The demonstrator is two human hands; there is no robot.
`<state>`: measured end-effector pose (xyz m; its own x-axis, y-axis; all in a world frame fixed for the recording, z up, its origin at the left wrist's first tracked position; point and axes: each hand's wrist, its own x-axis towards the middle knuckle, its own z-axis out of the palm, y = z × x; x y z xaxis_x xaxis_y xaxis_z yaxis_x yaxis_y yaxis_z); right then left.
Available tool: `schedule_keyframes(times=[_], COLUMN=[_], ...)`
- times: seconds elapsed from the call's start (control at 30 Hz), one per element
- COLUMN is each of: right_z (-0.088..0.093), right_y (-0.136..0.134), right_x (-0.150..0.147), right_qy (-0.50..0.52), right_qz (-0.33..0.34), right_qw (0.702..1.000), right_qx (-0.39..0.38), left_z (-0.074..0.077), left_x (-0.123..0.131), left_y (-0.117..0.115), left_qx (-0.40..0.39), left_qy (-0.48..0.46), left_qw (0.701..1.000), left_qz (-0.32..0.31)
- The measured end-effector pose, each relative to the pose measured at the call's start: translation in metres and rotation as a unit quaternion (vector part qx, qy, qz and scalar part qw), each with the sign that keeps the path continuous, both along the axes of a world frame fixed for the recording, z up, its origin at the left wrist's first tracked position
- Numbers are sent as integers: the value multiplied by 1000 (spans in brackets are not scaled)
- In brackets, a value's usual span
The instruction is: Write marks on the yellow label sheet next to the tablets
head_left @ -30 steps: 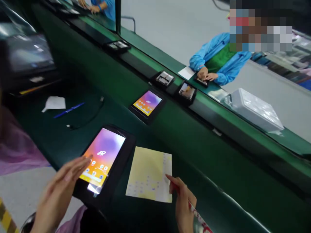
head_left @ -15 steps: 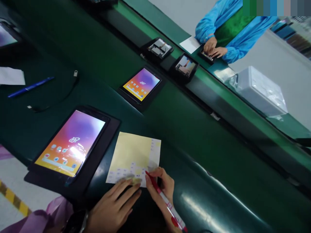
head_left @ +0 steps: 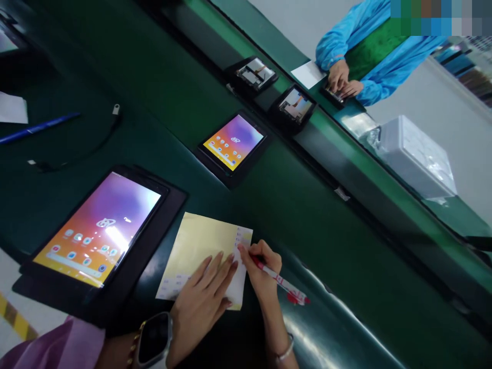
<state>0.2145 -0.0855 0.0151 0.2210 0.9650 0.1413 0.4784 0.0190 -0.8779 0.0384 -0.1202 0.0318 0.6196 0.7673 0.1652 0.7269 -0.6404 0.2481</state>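
My left hand [head_left: 202, 300] lies flat with fingers stretched out on a yellowish sheet of small labels [head_left: 200, 241], holding it down on the green bench. My right hand [head_left: 263, 271] is closed round a red and white pen [head_left: 282, 284], its tip touching the sheet's upper right corner. A lit tablet [head_left: 98, 230] in a black tray [head_left: 161, 225] lies just left of the sheet. I wear a watch [head_left: 151, 341] on my left wrist.
A second lit tablet [head_left: 234, 142] lies farther up the bench. Small screens [head_left: 295, 105] and an open device [head_left: 256, 72] sit on the conveyor. A blue pen [head_left: 36, 128], a black cable [head_left: 88, 148] and paper [head_left: 11, 107] lie at left. A co-worker's hands [head_left: 342, 79] work opposite, beside a wrapped white box [head_left: 417, 154].
My left hand left the tablet screen and came down flat on the label sheet. My right hand moved the pen up to the sheet's upper right corner. The view shifted downward.
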Motion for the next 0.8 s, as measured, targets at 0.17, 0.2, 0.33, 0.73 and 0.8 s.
schedule_keyframes(times=[0.17, 0.2, 0.33, 0.73, 0.8], right_z=[-3, -1, 4, 0, 2], right_y=[0, 0, 3, 4, 4], right_x=[3, 2, 1, 1, 1], right_qy=[-36, -41, -58, -66, -66], right_qz=[47, 53, 68, 67, 67], right_qw=[998, 997, 995, 994, 995], right_qx=[25, 27, 34, 49, 46], left_z=[-4, -3, -3, -4, -4], left_x=[-2, -3, -2, -2, -2], left_y=[-1, -1, 0, 1, 0], left_qx=[-15, -17, -25, -29, -27], left_qy=[5, 4, 3, 9, 8], left_qw=[1000, 1000, 1000, 999, 1000], left_qz=[-3, -5, -12, -14, -13])
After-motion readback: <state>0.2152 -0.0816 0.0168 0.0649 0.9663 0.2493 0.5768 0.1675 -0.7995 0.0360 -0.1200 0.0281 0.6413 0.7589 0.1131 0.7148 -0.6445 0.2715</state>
